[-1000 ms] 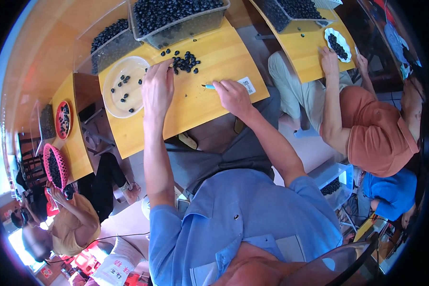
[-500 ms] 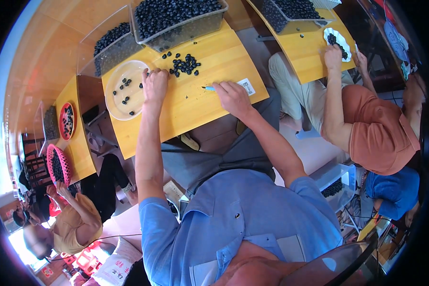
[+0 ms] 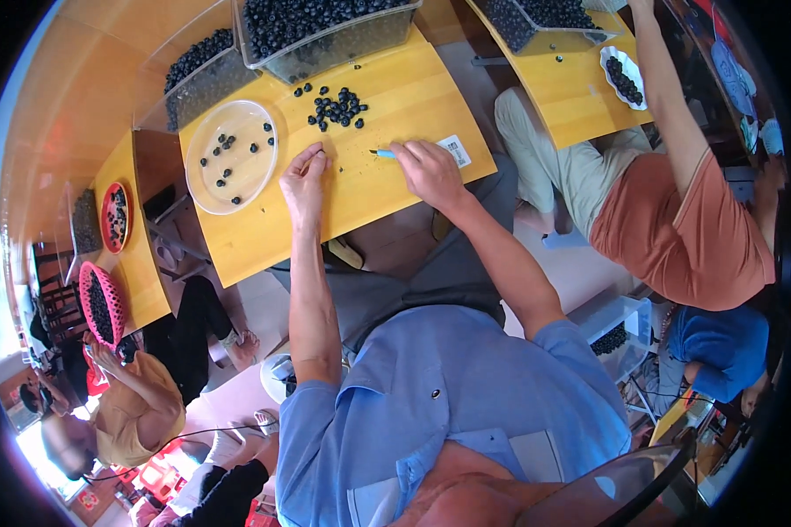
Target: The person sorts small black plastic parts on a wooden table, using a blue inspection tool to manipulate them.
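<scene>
My left hand [image 3: 304, 180] is closed over the yellow table [image 3: 268, 233], its fingertips pinching a small dark berry, mostly hidden. Opposite, my right hand [image 3: 432, 174] grips a slim light-blue tool [image 3: 384, 154] whose dark tip points left toward the left hand. The two hands are apart. Just beyond them lies a loose pile of dark blueberries [image 3: 338, 109]. To the left of my left hand sits a round clear plate [image 3: 204, 195] with several berries spread on it.
Clear bins heaped with berries [image 3: 321, 31] stand along the table's far edge. A white label [image 3: 454, 151] lies by my right hand. At right, a person in a rust-coloured shirt reaches over another table near a white dish [image 3: 639, 102]. At left, another person handles a pink basket [image 3: 119, 329].
My left hand has moved from the plate rightward and nearer to me, and now pinches a berry. My right hand stays almost still. The right-hand person's arm now stretches to the far side.
</scene>
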